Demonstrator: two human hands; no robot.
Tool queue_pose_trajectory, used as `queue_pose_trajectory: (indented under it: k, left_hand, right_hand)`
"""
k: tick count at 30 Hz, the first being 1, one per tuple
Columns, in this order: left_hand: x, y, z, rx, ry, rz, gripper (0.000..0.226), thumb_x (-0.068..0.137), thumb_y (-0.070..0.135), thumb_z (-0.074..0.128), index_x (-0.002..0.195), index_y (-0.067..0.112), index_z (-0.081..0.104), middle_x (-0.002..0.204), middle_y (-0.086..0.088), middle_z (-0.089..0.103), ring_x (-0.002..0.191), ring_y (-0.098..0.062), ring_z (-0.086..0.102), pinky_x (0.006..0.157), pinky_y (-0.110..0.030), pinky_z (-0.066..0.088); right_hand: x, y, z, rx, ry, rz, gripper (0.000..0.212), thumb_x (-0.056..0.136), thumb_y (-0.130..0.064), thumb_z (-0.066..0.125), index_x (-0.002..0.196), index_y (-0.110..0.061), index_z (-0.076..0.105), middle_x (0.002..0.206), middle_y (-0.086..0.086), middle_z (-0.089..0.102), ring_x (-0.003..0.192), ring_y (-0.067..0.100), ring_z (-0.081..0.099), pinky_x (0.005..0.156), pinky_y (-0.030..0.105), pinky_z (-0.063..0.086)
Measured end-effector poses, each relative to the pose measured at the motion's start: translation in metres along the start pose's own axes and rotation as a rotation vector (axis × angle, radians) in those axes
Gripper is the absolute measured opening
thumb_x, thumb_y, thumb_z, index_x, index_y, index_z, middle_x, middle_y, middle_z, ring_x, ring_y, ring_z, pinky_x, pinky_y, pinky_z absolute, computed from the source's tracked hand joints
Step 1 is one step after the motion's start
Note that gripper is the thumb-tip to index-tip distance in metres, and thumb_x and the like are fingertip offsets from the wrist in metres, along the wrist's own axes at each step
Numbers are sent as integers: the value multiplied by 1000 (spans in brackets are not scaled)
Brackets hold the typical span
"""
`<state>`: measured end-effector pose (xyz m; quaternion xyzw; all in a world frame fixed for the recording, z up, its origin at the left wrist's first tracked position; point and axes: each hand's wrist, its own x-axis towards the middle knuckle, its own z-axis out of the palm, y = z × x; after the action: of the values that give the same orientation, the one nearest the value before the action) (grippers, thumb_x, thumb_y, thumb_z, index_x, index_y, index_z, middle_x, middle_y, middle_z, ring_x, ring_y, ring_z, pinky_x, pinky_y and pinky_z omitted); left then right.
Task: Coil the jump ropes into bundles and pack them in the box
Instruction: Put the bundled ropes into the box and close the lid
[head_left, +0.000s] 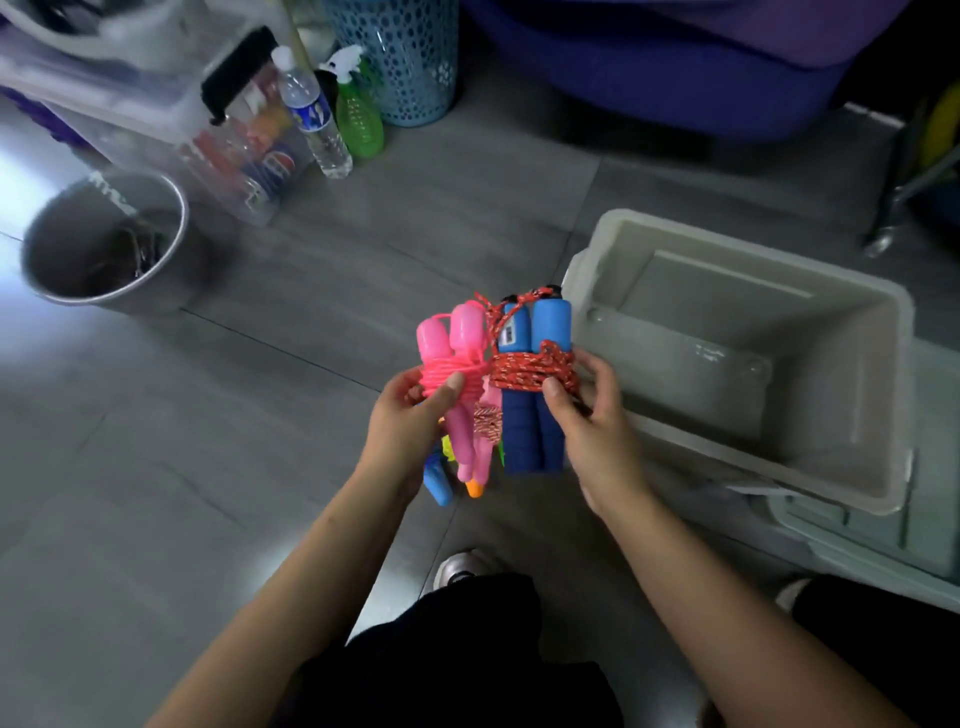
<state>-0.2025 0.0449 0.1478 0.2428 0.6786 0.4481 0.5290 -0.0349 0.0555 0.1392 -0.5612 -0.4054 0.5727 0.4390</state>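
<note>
Both hands hold coiled jump ropes side by side above the grey floor, just left of the box. My left hand (410, 415) grips a pink-handled bundle (457, 343) wound with pink cord. My right hand (592, 415) grips a blue-handled bundle (540, 332) wound with red speckled cord. Behind and below these hang further bundles (441, 483), with blue, orange and yellow-green parts showing, mostly hidden. The grey plastic box (841, 488) stands open to the right, and I see nothing inside it.
The box lid (883, 540) lies under the box at right. A metal bucket (67, 244) stands at far left. A clear storage bin (156, 93), a water bottle (317, 124), a green spray bottle (358, 119) and a blue basket (410, 57) line the back. My knees and a shoe (462, 566) are below.
</note>
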Motion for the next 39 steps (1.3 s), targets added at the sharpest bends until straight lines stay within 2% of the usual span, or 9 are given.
queue_pose_trajectory:
  k: [6,11,15,18,24,28,32,35,39]
  left_hand:
    - [8,47,87,112,-243,36,39,82,21,73,111,-2,59,98,-20,70,82,-28,69,76,-40,58]
    - [39,37,178,347,-321,-17,14,86,14,69,89,4,61,86,-15,68,65,-19,68,62,-35,60]
    - [73,4,214,597,-287,-91,27,88,26,66,93,0,67,70,-9,68,73,-24,69,73,-38,59]
    - [96,-15,225,919,-242,9,29,92,30,56,100,4,65,67,-3,68,69,-11,67,62,-21,50]
    - [119,-44,237,1413,-354,130,42,98,16,41,137,2,38,139,-20,44,125,-32,46,101,-36,37]
    - [121,-40,229,1328,-494,67,30,94,16,48,119,2,57,119,-21,62,108,-31,61,88,-33,47]
    - [103,-23,222,1058,-530,163,16,96,19,41,98,13,55,103,-23,61,76,-35,65,64,-35,55]
    - [85,-8,210,1049,-498,254,24,94,17,49,117,10,52,113,-22,62,97,-39,63,84,-38,51]
    - [54,13,172,873,-397,393,33,91,13,56,124,13,57,120,-6,63,107,-17,61,93,-18,40]
  right_hand:
    - [22,-44,-82,78,162,4,27,91,-18,57,113,-30,46,99,-14,62,89,-4,59,79,20,48]
    - [71,-30,-161,33,188,178,40,88,-14,63,122,-15,43,102,-6,60,89,10,60,72,28,48]
    - [119,15,-179,31,176,415,45,85,-7,65,123,-11,42,113,11,60,79,17,61,60,29,48]
    - [149,53,-172,42,159,565,35,87,-7,63,115,-17,43,115,13,60,89,23,59,62,29,48]
    - [172,94,-167,-272,79,599,39,86,-2,63,123,3,51,120,19,58,105,28,55,96,40,42]
    - [172,92,-166,-112,17,681,34,92,-3,53,125,-1,51,113,16,58,100,26,53,83,37,46]
    - [163,74,-165,-49,55,693,34,94,-21,55,126,-10,52,114,11,58,100,26,54,93,38,46]
    - [148,47,-159,-92,51,579,35,94,-22,54,127,-12,52,110,8,58,97,22,54,89,37,46]
    - [114,5,-134,-156,-16,343,31,95,-20,53,125,-15,56,117,6,61,107,18,58,83,28,50]
